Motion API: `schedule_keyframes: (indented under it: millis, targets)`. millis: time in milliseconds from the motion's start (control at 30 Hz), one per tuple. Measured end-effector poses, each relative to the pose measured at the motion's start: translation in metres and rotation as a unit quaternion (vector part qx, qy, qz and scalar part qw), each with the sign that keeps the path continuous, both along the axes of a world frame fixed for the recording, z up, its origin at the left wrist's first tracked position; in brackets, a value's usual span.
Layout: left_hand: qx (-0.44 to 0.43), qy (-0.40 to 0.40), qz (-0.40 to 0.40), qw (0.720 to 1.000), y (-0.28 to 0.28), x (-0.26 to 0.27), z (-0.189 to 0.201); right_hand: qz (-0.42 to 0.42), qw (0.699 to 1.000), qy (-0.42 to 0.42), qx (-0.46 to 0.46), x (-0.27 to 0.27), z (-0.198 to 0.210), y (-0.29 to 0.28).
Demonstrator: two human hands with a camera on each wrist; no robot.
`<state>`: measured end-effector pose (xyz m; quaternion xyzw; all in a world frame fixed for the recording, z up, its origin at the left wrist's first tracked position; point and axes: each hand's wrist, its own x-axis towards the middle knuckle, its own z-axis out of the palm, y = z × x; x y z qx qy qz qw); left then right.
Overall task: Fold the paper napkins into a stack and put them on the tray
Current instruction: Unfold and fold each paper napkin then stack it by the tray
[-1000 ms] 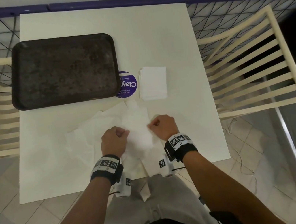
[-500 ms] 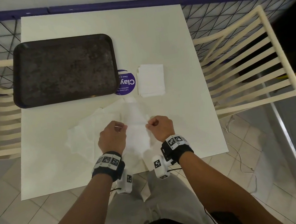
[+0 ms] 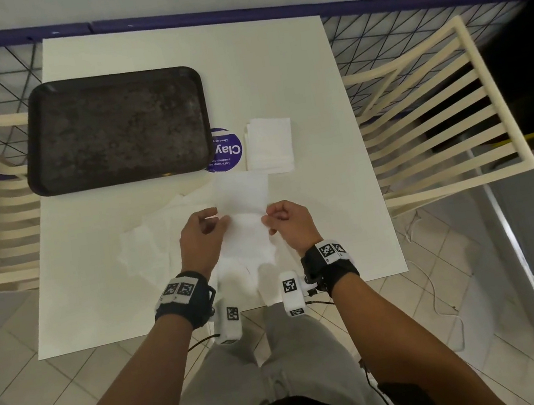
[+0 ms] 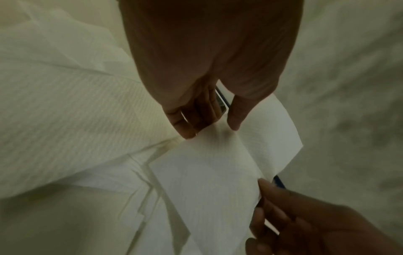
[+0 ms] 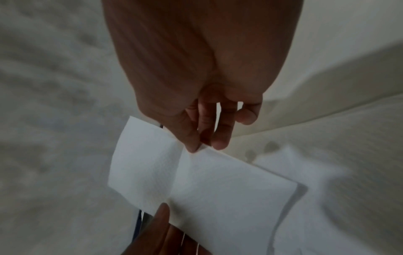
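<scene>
A: Where's the napkin (image 3: 243, 205)?

B: Over the loose napkins (image 3: 160, 239), nearer than the folded stack (image 3: 269, 144). Left hand (image 3: 201, 238) and right hand (image 3: 287, 221) each pinch 1 side edge.

A: Advice?

B: Match the corners, crease firmly, then onto the stack; the tray (image 3: 116, 129) waits left of it.

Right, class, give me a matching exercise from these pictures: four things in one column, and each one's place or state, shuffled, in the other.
Things:
1. tray
2. folded napkin stack
3. napkin being folded
4. purple sticker

Places or states:
A. held at its side edges by both hands
B. holds no napkins
C. lies right of the sticker
D. partly under the tray's corner

Pairs: 1-B, 2-C, 3-A, 4-D
</scene>
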<state>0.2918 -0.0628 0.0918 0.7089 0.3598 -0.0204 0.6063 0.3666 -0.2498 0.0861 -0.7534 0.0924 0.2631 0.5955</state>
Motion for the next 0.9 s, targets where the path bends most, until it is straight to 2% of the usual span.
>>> schedule_keyframes:
  millis: [67,267,533,767,900]
  targets:
    - [-0.042,-0.004,0.000,0.999,0.001,0.000,-0.001,0.004,1.000,0.001,0.005,0.000,0.002,-0.001]
    - [-0.057,-0.030,-0.009,0.998,0.000,-0.003,0.002,0.033,0.999,0.009,0.012,0.001,0.008,-0.002]
    - [-0.128,-0.054,0.017,0.990,0.006,-0.005,0.006,0.041,0.999,-0.023,0.027,0.000,0.015,0.002]
    - [-0.137,-0.046,0.029,0.989,0.009,-0.005,0.008,0.010,0.998,0.039,0.050,-0.001,0.025,0.006]
    - [-0.136,-0.050,0.028,0.989,0.009,-0.005,0.004,0.049,0.999,-0.012,0.003,-0.001,0.020,0.004]
